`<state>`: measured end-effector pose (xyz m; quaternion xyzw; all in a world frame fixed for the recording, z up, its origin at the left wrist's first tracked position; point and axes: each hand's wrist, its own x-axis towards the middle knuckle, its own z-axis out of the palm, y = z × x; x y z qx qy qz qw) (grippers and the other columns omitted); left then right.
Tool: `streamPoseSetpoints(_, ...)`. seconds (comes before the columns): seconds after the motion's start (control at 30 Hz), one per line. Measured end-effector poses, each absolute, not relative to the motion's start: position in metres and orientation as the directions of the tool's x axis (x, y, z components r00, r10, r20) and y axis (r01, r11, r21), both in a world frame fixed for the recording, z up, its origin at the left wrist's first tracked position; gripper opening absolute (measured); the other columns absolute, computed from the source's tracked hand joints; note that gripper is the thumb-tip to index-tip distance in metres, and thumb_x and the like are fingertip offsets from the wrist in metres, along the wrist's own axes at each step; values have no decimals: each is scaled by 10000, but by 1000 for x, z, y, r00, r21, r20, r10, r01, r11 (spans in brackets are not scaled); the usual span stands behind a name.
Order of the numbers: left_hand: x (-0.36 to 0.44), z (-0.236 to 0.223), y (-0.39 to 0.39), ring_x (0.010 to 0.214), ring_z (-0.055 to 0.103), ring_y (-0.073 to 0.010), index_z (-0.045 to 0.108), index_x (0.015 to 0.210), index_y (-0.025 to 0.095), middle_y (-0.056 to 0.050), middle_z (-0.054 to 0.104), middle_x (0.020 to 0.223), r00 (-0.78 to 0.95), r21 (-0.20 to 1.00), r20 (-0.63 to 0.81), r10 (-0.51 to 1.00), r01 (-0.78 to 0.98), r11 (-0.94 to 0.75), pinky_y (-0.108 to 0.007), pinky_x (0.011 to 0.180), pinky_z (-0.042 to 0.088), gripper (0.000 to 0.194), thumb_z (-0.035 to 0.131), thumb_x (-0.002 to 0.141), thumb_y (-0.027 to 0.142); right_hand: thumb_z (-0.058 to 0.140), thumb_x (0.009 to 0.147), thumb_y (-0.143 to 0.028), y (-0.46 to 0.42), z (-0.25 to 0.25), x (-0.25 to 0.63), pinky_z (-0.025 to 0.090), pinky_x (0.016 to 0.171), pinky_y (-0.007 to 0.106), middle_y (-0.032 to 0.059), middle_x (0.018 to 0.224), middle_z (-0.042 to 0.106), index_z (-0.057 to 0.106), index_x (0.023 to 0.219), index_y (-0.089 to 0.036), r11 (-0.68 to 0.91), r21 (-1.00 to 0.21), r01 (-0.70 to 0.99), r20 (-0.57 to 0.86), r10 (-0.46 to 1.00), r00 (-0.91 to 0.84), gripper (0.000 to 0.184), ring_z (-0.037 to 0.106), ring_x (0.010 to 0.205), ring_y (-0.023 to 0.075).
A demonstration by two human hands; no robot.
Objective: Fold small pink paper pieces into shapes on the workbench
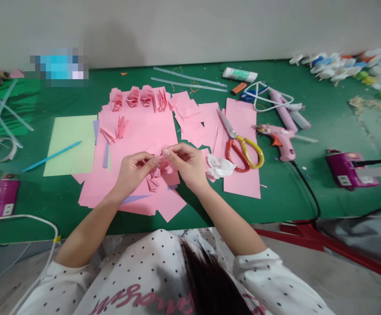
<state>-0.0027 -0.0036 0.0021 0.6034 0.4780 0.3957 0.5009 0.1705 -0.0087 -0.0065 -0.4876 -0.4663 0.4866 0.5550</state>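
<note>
Around the left hand (134,168) and the right hand (187,164), the pink paper sheets (144,135) lay flat and gave no hindrance. Beyond them a row of folded pink fans (141,97) stood up and blocked a low reach toward the wall. Just right of the right hand sat a crumpled white wad (220,166), then the scissors (241,146) and the pink glue gun (280,140) — a crowded stretch, its black cord (308,188) trailing to the worktop (308,199) edge. To the left, the pale green sheet (70,144) with the blue stick (52,156) lay low, and the near green strip offered open passage.
</note>
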Motion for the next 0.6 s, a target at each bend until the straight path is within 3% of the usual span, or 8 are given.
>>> streamPoseSetpoints(0.13, -2, 0, -4, 599, 615, -127, 735, 736, 162, -40, 706, 684, 222, 984, 3, 975, 171, -42, -243, 574, 497, 328, 736, 871, 462, 801, 787, -466, -8, -6, 169, 568, 679, 291, 5, 812, 723, 708, 830, -227, 71, -991, -110, 61, 994, 88, 260, 672, 725, 133)
streamPoseSetpoints(0.27, -3, 1, -3, 629, 615, -129, 722, 748, 162, -38, 707, 710, 176, 983, 30, 984, 172, -61, -245, 605, 504, 324, 741, 864, 465, 877, 677, -503, -8, -5, 168, 546, 631, 263, -12, 884, 700, 652, 1040, -268, 42, -982, -182, 20, 992, 121, 487, 653, 721, 120)
streamPoseSetpoints(0.43, -2, 5, -3, 608, 568, -112, 699, 728, 163, -20, 666, 689, 175, 988, 37, 984, 140, -62, -234, 578, 468, 333, 746, 858, 465, 807, 735, -582, -9, -5, 167, 481, 551, 263, -15, 732, 657, 684, 806, -213, -38, -991, -128, -34, 999, -31, 396, 565, 593, 102)
streamPoseSetpoints(0.6, 0, 4, -4, 600, 529, -100, 677, 716, 165, -10, 635, 689, 195, 990, 43, 980, 122, -67, -228, 562, 436, 343, 746, 856, 471, 797, 754, -577, -10, -3, 167, 448, 568, 268, -10, 703, 626, 696, 703, -210, 9, -992, -122, 10, 1000, -11, 384, 545, 622, 106)
